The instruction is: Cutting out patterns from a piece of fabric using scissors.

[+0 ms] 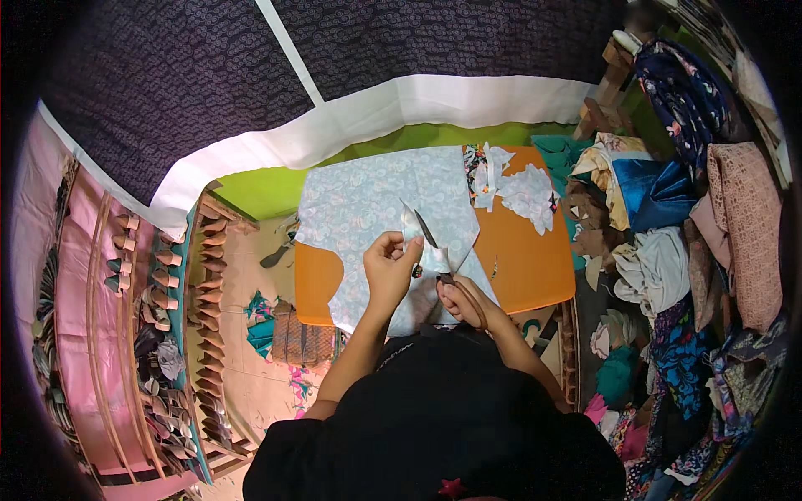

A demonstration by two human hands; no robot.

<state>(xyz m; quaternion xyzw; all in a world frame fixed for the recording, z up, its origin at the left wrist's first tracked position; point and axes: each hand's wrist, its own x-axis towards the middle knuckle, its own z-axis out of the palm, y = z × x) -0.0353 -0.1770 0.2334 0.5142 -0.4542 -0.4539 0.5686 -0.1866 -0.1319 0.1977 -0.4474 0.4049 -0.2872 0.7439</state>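
My right hand point(457, 301) grips the brown handles of a pair of scissors point(425, 229), whose blades point away from me and stand apart. Just left of the blades, my left hand point(389, 269) is closed in a pinch on a small piece of fabric point(432, 262), pale with a dark flowered bit showing at the fingertips. Its exact outline is partly hidden by the fingers. Beneath both hands a large pale blue-grey patterned cloth point(380, 196) lies spread over an orange table point(535, 267).
Pale and flowered fabric scraps point(528, 194) lie at the table's far right. Piles of folded cloth point(656, 271) crowd the right side. On the left stand wooden racks point(210, 313) with rows of shoe-shaped pieces. A dark patterned curtain point(451, 42) with a white border hangs beyond the table.
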